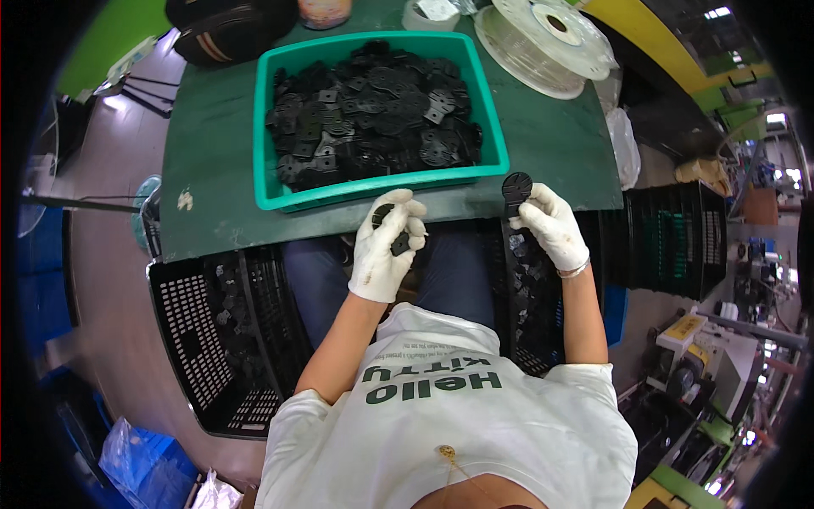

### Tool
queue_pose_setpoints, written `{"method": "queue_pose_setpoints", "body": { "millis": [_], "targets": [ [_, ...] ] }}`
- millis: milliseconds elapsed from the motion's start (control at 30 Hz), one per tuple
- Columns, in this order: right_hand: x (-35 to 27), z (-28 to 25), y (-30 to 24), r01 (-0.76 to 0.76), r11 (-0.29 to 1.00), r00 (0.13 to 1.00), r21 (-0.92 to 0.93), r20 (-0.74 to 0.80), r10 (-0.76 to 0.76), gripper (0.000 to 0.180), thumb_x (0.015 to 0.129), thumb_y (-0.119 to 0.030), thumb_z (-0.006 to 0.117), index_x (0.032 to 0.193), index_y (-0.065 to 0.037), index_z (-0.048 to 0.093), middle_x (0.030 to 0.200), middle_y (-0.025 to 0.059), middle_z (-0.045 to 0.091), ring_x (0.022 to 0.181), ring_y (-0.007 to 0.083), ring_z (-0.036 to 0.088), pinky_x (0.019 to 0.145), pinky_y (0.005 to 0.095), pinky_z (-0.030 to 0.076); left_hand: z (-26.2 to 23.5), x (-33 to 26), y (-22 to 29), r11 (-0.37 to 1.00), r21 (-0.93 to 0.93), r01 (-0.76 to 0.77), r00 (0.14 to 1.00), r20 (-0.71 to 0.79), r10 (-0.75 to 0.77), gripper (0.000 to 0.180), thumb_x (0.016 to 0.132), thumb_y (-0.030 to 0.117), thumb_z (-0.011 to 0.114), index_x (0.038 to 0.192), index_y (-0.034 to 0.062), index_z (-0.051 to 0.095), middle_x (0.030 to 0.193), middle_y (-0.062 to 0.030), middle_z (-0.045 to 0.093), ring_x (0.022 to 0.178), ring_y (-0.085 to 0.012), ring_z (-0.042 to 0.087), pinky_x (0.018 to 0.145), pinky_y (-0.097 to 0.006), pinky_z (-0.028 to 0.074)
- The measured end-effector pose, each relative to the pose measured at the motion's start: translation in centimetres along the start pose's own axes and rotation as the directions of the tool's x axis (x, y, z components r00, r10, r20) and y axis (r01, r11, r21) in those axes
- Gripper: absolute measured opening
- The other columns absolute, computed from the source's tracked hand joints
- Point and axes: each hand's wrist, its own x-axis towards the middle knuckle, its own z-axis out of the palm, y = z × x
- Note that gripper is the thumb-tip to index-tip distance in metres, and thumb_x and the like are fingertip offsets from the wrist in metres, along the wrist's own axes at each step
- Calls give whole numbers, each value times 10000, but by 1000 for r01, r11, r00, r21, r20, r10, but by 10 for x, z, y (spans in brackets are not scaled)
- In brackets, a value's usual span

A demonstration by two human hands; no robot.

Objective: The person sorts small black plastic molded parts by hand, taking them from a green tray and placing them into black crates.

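Note:
In my gloved left hand (373, 259), closed near the front edge of the table, is a flat black plastic part (400, 245); my fingers cover much of it. My right hand (555, 233), also in a white glove, pinches another black plastic part (516, 188) by its narrow end, its round grooved end pointing up and away from me. Beyond both hands, a green plastic bin (381, 181) rests on the table and holds a heap of similar black parts (373, 114). Neither hand touches the bin.
The green table (560, 161) also carries a spool (509, 59), a roll of tape (430, 17) and a black bag (229, 34). Black crates with parts stand by my legs, one at the left (188, 339). Stacked crates (712, 242) stand at the right.

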Motion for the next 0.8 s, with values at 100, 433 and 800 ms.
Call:
{"method": "queue_pose_setpoints", "body": {
  "millis": [100, 433, 800],
  "targets": [
    [-8, 2, 2, 25, 1000, 998, 12, -51, -25, 262, 855, -126, 587, 1077, 7, 547, 951, 50, 599, 830, 113, 574, 771, 260, 480, 8, 0, -4, 998, 1, 62, 998, 2, -62, 310, 880, 141, 568, 1152, 17, 489, 936, -92, 587, 720, -117, 554, 597, -237, 459],
    [-18, -14, 10, -61, 976, 997, -207, -67, 48, 270, 841, -113, 600, 1071, 21, 559, 955, 47, 609, 862, 101, 563, 794, 250, 460, 12, -4, -16, 994, 71, 85, 996, -6, -85, 271, 899, 178, 548, 1131, 45, 504, 941, -96, 592, 711, -126, 552, 599, -253, 452],
    [-33, -55, 32, 128, 577, 976, -807, -1, -217, 136, 813, -113, 592, 882, 4, 606, 843, 153, 616, 795, 314, 607, 715, 358, 482, -3, 8, -25, 995, 18, 99, 993, 64, -100, 250, 905, 218, 552, 1112, 80, 526, 917, -90, 600, 690, -126, 550, 586, -244, 439]
  ]
}}
